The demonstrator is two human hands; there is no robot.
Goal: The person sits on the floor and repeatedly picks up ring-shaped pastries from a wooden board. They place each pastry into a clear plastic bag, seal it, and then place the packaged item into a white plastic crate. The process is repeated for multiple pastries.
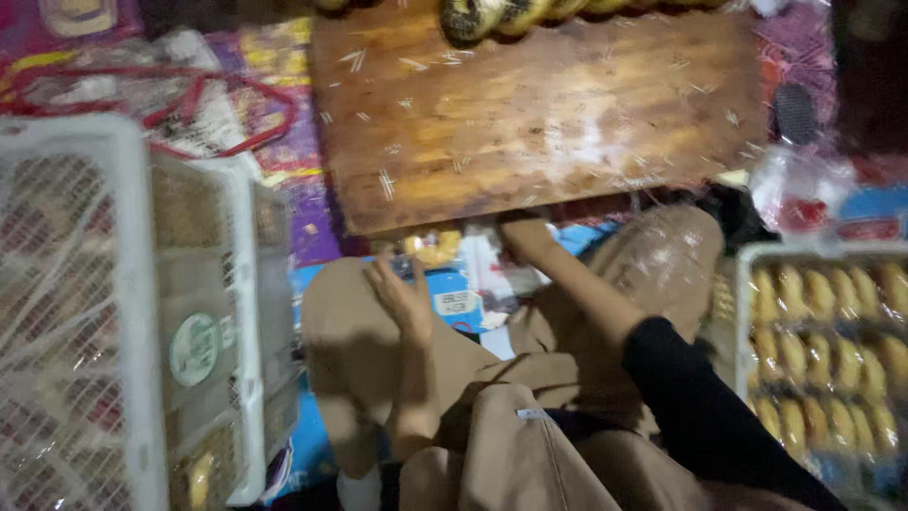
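Small packets (445, 274) under wooden board (539, 114); white crate (132, 312) beside.

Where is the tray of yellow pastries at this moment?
In the head view, the tray of yellow pastries sits at the right edge, beside the person's right arm and below the right end of the wooden board.

small wrapped packets (445, 254), heaped under table edge

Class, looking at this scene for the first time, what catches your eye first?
A worn wooden board fills the top centre, with dark-and-yellow ring pastries along its far edge. A white mesh crate looms at left, and a tray of yellow pastries sits at right.
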